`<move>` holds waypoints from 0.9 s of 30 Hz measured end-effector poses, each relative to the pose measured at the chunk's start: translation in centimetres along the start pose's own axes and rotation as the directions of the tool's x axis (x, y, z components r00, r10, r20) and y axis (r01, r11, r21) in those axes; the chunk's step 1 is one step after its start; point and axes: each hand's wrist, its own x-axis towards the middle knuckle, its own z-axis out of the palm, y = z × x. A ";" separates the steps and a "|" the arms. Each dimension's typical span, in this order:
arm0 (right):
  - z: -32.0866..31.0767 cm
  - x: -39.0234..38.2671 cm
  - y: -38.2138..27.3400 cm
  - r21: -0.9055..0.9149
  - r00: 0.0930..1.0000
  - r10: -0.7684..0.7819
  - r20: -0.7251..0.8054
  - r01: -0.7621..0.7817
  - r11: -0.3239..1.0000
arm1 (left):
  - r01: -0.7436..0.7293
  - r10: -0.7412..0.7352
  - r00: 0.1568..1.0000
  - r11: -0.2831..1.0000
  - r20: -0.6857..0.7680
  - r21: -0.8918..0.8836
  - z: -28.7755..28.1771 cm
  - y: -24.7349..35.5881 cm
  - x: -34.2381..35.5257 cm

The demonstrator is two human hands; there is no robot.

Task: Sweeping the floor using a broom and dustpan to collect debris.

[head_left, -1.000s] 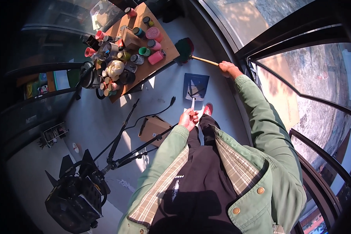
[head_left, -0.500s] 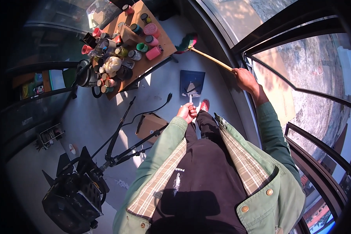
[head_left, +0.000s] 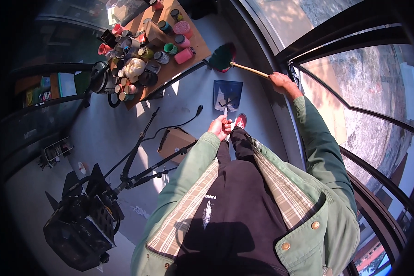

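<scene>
A light, stiff broom point(head_left: 230, 61) was held by its wooden stick in the closed right hand point(head_left: 280, 82), its soft bristle head on the floor point(head_left: 124, 133) far ahead, while the dark dustpan point(head_left: 227, 95), judged light and rigid, was gripped by its upright handle in the left hand point(head_left: 220, 126).

Right hand point(head_left: 280, 83) gripping broom point(head_left: 223, 57), left hand point(head_left: 220, 126) holding dustpan point(head_left: 228, 94), grey floor point(head_left: 124, 129)
</scene>
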 end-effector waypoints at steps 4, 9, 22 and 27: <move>0.2 -7.1 0.7 0.276 0.993 0.034 -0.116 -0.001 0.961 | -0.012 0.012 1.000 1.000 0.005 0.024 0.5 -0.3 0.2; -2.9 -11.9 -0.5 0.494 0.971 0.209 -0.118 -0.125 0.860 | -0.016 0.016 1.000 1.000 -0.017 0.006 0.8 -1.4 0.5; 2.4 -4.1 -3.3 0.358 0.990 0.135 0.037 -0.139 0.923 | -0.173 0.148 0.975 0.974 -0.163 -0.148 2.1 -1.3 3.0; 3.5 -14.3 -5.3 0.461 0.990 0.049 0.131 -0.105 0.881 | -0.191 0.168 0.975 0.967 -0.145 -0.167 1.7 -0.9 3.2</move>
